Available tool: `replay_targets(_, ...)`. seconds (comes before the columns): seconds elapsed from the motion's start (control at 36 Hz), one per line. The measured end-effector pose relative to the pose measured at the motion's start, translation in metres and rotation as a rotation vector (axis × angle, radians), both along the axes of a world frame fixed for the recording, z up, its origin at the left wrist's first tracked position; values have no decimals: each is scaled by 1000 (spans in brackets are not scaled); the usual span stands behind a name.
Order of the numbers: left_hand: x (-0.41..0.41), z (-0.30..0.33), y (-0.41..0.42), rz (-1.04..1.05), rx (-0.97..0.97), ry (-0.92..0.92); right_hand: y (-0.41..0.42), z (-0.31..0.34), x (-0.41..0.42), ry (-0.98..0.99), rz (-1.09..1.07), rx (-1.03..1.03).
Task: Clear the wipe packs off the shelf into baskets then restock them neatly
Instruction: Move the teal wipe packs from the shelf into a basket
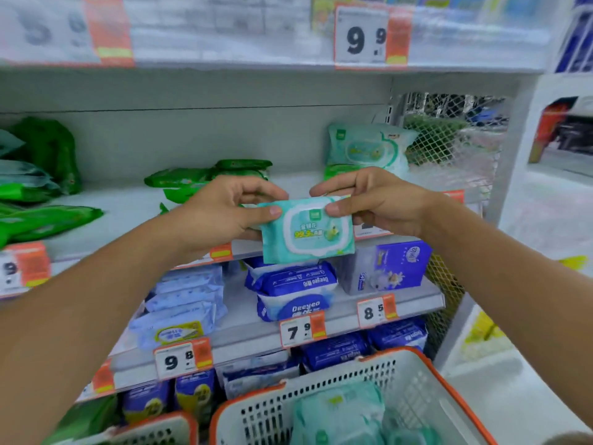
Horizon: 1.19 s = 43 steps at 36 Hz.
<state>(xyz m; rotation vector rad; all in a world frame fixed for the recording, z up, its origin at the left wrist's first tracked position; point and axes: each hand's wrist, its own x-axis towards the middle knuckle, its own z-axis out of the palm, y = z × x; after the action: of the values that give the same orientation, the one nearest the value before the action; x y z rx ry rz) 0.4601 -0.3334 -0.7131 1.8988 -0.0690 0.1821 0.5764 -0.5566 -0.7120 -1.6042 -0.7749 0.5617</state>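
Both hands hold one teal wipe pack (306, 234) upright in front of the middle shelf (128, 216). My left hand (221, 210) pinches its upper left corner, and my right hand (375, 200) pinches its upper right corner. A stack of matching teal packs (369, 149) stands at the right end of that shelf. Green packs (205, 179) lie behind my left hand, and more green packs (38, 187) are piled at the far left. Below, a white basket with an orange rim (414, 390) holds several teal packs (340, 412).
A second basket (160, 428) with green packs sits at the lower left. Lower shelves carry blue and purple wipe packs (295, 290) behind price tags. A wire mesh panel (449, 146) closes the shelf's right end. The upper shelf edge (256, 64) runs overhead.
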Motion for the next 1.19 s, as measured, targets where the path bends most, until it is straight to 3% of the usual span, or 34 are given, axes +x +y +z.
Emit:
replay_targets(0.25,8,7,-23,-25,-9,46,-24,0,8,-4,-32,-28)
replay_targets(0.31,19,9,-29,2,-42,44,-33,-2,13,-17,-41,-111)
replay_targets(0.36,35,12,-32,94,-25,12,-42,1,18,-159,-97,-291)
replay_targets(0.42,55,13,-32,174,238,-69,-50,5,32,-311,-300,-331)
replay_targets(0.47,74,11,-30,153,686,-46,-54,10,55,-366,-540,-233)
replay_targets(0.53,98,7,-30,91,965,113,-53,18,85,-469,-704,-229)
replay_targets(0.61,126,1,-34,15,1143,378,-47,25,129,-557,-791,-408)
replay_targets(0.69,150,-6,-37,-23,1176,462,-44,33,173,-431,-883,-396)
replay_targets(0.78,163,-12,-33,-37,1167,482,-43,33,204,-168,-920,-311)
replay_targets(0.89,171,-18,-23,-37,1129,500,-53,3,263,81,-767,-276)
replay_targets(0.97,174,-18,-20,-36,1132,515,-66,-32,351,97,-714,-282)
replay_targets(1.08,175,-16,-20,-36,1140,527,-33,-17,296,62,-696,-245)
replay_targets(1.19,172,-12,-23,-36,1115,530,-22,-19,295,24,-676,-162)
